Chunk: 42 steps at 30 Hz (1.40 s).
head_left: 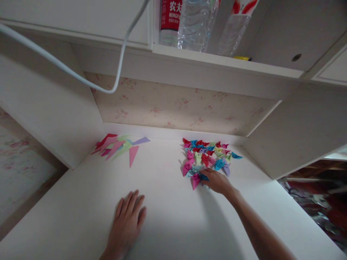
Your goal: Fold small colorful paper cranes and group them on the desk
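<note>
My right hand (217,180) reaches to the front of a group of small folded paper pieces (205,159) in red, pink, blue, green and purple. Its fingers are bent down over a blue folded paper piece (204,177), and the fingertips are partly hidden. Right beside them lies a pink folded paper piece (195,180). My left hand (127,218) rests flat on the white desktop (162,202), fingers stretched out, holding nothing. Beyond it at the back left is a loose heap of flat, pointed paper strips (116,148) in pink, green, red and purple.
A white cable (81,79) hangs across the upper left. Above the desk, a shelf (230,63) holds clear plastic bottles (193,25) and a red-labelled bottle (170,16). White side panels (292,119) and flowered wallpaper (176,104) enclose the desk's back.
</note>
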Tool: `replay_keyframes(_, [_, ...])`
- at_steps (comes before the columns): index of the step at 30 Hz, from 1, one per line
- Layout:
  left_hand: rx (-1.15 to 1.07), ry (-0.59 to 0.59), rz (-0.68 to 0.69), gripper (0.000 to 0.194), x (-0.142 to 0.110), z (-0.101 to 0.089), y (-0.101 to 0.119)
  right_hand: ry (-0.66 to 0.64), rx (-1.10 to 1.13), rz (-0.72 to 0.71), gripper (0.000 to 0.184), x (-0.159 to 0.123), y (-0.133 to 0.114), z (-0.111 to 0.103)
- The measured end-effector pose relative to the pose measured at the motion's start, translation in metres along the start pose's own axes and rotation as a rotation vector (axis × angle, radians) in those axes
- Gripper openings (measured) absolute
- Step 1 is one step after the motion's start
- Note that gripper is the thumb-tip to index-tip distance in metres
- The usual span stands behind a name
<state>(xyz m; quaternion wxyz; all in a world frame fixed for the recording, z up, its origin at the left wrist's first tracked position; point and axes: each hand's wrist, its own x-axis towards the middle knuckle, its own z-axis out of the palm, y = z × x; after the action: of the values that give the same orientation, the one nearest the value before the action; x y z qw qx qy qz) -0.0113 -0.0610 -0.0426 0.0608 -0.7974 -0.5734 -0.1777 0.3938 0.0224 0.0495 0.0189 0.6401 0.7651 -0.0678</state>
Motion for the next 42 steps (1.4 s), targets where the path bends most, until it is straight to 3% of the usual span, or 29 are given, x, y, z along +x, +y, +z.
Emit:
replay_keyframes(9, [-0.028, 0.016, -0.018, 0.04, -0.001, 0.0, 0.0, -0.037, 0.018, -0.073, 0.018, 0.009, -0.009, -0.014])
replay_keyframes(17, [-0.035, 0.011, 0.012, 0.041, -0.001, -0.002, -0.002, -0.019, 0.087, -0.135, 0.024, 0.018, -0.019, -0.04])
replay_keyframes(23, [0.009, 0.006, 0.019, 0.041, -0.001, -0.007, 0.0, 0.006, 0.047, -0.282, 0.022, 0.05, -0.076, -0.064])
replay_keyframes(27, [0.018, 0.018, 0.025, 0.039, -0.001, -0.007, 0.0, -0.008, -0.053, -0.37, 0.025, 0.096, -0.127, -0.067])
replay_keyframes(32, [0.038, 0.031, 0.023, 0.035, 0.002, -0.012, 0.001, -0.042, -0.02, -0.476, 0.024, 0.165, -0.196, -0.067])
replay_keyframes(36, [0.018, 0.028, -0.007, 0.033, 0.005, -0.017, 0.002, 0.069, 0.053, -0.539, 0.04, 0.199, -0.246, -0.071])
replay_keyframes(39, [0.012, 0.038, -0.002, 0.032, 0.005, -0.018, 0.003, 0.125, 0.101, -0.61, 0.059, 0.203, -0.264, -0.067])
replay_keyframes(42, [0.017, 0.042, 0.005, 0.033, 0.005, -0.017, 0.002, 0.124, 0.15, -0.626, 0.061, 0.19, -0.257, -0.053])
